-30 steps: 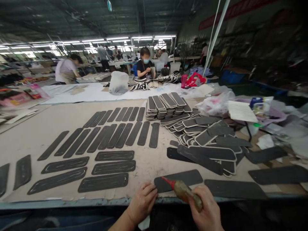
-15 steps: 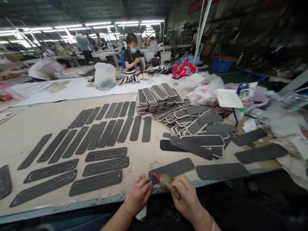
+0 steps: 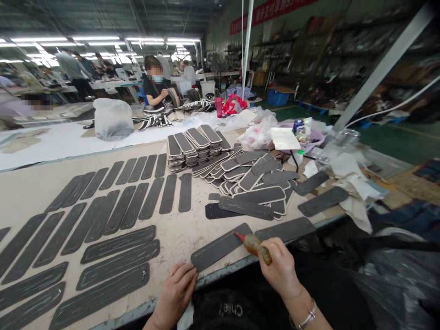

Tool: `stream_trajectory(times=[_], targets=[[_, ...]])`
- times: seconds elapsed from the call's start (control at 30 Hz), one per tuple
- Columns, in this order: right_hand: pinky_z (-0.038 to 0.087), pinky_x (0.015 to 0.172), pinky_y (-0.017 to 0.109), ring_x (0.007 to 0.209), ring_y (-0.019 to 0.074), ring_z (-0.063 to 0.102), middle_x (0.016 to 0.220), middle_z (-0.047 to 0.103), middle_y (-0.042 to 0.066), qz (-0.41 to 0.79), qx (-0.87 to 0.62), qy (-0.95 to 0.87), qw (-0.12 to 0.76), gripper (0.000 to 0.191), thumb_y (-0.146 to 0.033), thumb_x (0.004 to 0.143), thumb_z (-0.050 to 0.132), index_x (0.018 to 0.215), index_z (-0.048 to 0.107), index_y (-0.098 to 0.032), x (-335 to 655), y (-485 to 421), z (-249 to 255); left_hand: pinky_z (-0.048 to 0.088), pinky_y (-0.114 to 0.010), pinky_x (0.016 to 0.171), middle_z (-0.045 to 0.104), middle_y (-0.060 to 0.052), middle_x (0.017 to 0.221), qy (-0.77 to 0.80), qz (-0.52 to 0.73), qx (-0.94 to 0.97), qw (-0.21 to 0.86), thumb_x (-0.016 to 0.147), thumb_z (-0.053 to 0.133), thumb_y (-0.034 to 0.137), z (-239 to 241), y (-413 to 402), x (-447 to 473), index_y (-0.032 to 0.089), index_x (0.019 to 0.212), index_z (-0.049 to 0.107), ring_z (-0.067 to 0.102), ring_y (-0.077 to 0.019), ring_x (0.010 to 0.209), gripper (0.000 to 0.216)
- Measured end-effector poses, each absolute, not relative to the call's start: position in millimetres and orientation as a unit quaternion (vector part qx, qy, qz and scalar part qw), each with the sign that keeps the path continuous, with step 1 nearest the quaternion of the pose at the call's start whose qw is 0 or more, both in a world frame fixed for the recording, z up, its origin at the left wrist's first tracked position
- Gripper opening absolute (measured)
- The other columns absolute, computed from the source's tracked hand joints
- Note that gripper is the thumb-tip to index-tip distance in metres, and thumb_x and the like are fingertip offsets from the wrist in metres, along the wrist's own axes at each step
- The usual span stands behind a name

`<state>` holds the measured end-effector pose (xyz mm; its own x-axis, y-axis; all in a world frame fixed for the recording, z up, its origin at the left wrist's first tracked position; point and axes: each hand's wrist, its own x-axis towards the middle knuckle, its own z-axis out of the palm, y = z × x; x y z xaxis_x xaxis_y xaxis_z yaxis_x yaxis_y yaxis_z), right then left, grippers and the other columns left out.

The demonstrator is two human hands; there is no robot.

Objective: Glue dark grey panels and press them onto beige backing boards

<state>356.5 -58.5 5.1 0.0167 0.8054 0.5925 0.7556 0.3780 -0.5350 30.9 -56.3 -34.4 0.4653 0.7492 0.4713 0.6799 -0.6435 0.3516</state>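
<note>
Two hands at table [image 3: 192,238] edge. Right hand [image 3: 280,270] grips glue bottle [image 3: 256,245], red nozzle on strip's [image 3: 220,247] far end. Left hand [image 3: 177,291] flat, fingertips pinning strip's near end. Glue line barely discernible.

Pretty clearly a factory floor, some kind of shoe or strap assembly workshop. Long counter [image 3: 206,238] covered in cardboard with rows of identical dark strips [image 3: 120,206] laid out, plus neat stacks [image 3: 195,146] and a messy pile [image 3: 254,183] of the same pieces. More work counters [image 3: 62,137] behind with other people [image 3: 156,87] seated at them, rows of fluorescent tube lights [image 3: 103,41] overhead, a red banner [image 3: 271,9] on the wall, and shelving full of stock [image 3: 326,59] on the right.
</note>
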Motion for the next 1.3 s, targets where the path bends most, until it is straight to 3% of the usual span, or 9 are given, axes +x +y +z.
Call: stream_trajectory(times=[0.5, 0.87, 1.3], targets=[[0.046, 0.072, 0.035, 0.077, 0.0199, 0.052, 0.083, 0.052, 0.004, -0.064, -0.59, -0.644, 0.482, 0.009, -0.018, 0.089, 0.06, 0.093, 0.052, -0.019, 370, -59, 17, 0.053, -0.035, 0.087, 0.066, -0.007, 0.098, 0.422, 0.311, 0.848, 0.079, 0.092, 0.053, 0.014, -36, -57, 32, 0.019, 0.102, 0.065, 0.061, -0.0187, 0.094, 0.017], [0.044, 0.07, 0.033, 0.079, 0.0182, 0.048, 0.086, 0.047, 0.004, 0.176, -0.432, -0.743, 0.479, 0.015, -0.005, 0.089, 0.049, 0.096, 0.051, -0.018, 281, -66, 12, 0.053, -0.035, 0.084, 0.066, -0.007, 0.098, 0.434, 0.338, 0.827, 0.117, 0.09, 0.054, 0.011, -37, -60, 33, 0.018, 0.102, 0.066, 0.059, -0.0188, 0.092, 0.018], [0.039, 0.064, 0.032, 0.073, 0.0173, 0.044, 0.082, 0.044, 0.003, 0.23, -0.436, -0.75, 0.441, 0.015, -0.005, 0.092, 0.044, 0.091, 0.049, -0.019, 274, -84, 8, 0.053, -0.035, 0.083, 0.066, -0.007, 0.097, 0.434, 0.332, 0.832, 0.099, 0.091, 0.053, 0.012, -37, -60, 33, 0.019, 0.101, 0.066, 0.06, -0.0186, 0.091, 0.018]])
